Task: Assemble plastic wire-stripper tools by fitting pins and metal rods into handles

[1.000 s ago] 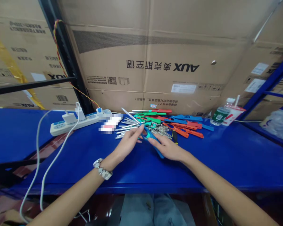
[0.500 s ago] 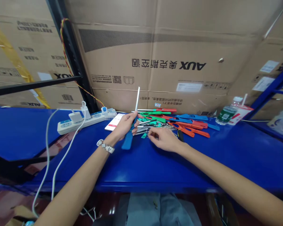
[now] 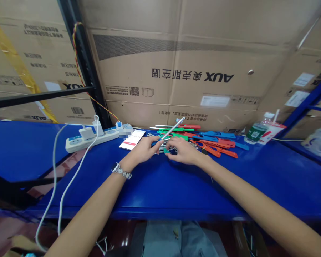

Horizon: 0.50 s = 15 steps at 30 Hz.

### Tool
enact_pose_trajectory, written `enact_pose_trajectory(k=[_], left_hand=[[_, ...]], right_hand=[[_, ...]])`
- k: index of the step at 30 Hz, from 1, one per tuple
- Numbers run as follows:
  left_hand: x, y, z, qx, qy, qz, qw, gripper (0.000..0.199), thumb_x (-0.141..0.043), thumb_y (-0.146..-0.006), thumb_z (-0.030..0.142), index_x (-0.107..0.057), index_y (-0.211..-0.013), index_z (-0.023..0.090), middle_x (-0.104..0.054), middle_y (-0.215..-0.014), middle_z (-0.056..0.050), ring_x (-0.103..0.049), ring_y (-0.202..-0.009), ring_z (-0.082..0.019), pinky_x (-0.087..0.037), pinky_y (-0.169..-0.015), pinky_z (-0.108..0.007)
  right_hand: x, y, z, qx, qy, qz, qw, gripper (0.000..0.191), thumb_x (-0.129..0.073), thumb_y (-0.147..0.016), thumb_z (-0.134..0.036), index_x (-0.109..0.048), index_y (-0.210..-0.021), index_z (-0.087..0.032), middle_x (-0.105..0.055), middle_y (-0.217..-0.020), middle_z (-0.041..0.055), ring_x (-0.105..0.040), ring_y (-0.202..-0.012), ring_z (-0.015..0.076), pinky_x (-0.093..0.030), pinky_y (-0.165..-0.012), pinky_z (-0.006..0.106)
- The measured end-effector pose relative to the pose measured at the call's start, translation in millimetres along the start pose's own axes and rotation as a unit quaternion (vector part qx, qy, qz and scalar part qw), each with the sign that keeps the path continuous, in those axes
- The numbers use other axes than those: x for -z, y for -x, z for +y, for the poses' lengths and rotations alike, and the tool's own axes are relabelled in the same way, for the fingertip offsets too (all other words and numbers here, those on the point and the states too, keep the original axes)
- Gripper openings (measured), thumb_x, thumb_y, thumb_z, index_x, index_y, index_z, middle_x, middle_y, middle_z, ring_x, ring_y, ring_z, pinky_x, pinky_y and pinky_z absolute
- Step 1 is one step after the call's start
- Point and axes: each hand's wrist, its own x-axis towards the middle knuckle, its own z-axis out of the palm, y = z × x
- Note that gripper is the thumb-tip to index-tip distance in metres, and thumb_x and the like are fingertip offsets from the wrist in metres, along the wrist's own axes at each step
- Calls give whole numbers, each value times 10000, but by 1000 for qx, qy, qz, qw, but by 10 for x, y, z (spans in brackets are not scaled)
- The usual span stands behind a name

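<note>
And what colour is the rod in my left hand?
The rod is silver; it shows best in the head view.

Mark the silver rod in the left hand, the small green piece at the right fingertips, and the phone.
Silver rod (image 3: 173,128), head view: middle of its shaft.
Small green piece (image 3: 166,151), head view: visible part.
Phone (image 3: 133,140), head view: screen.

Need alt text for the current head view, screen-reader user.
A person's left hand holds a slim metal rod above a blue table; the right hand is at a small green piece. Coloured plastic parts lie beyond, a phone to the left.
</note>
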Motion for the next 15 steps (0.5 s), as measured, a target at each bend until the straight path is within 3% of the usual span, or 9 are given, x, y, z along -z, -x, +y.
enact_pose_trajectory(k=[2,5,8,12,15], left_hand=[[-16,3,15,-25,-31,6,999,387,-455,-1037,436,-675,-859,171,-679,-689,-14,-553,-523,-127,-380,-527,-237],[-54,11,39,-47,-57,-2,997,363,-448,-1046,420,-713,-1011,174,-704,-707,-17,-589,-590,-147,-399,-589,-252],[-90,30,76,-53,-79,-20,995,366,-453,-1046,425,-696,-1198,198,-725,-714,-8,-592,-581,-153,-405,-602,-259],[-108,56,124,-61,-111,-47,991,368,-445,-1045,454,-719,-1026,210,-721,-717,-6,-598,-578,-153,-399,-593,-258],[-103,61,133,-55,-115,-47,991,380,-430,-1045,457,-700,-964,203,-709,-706,-11,-606,-584,-157,-393,-582,-256]], right_hand=[[40,121,82,-56,-150,54,986,137,-700,-853,-303,-635,-891,-190,-700,-890,48,-643,-840,194,-487,-793,357],[113,307,230,-134,-333,94,929,322,-767,-784,-463,-626,-892,-194,-703,-800,29,-630,-702,169,-488,-692,329],[189,441,356,-184,-403,157,883,429,-798,-716,-557,-662,-894,-192,-696,-765,22,-583,-653,147,-462,-671,314],[278,505,412,-210,-473,223,826,482,-823,-643,-605,-684,-882,-210,-666,-763,5,-540,-669,133,-449,-662,290],[342,512,405,-203,-510,242,800,478,-853,-610,-582,-682,-854,-208,-634,-746,-7,-526,-676,127,-453,-671,283]])
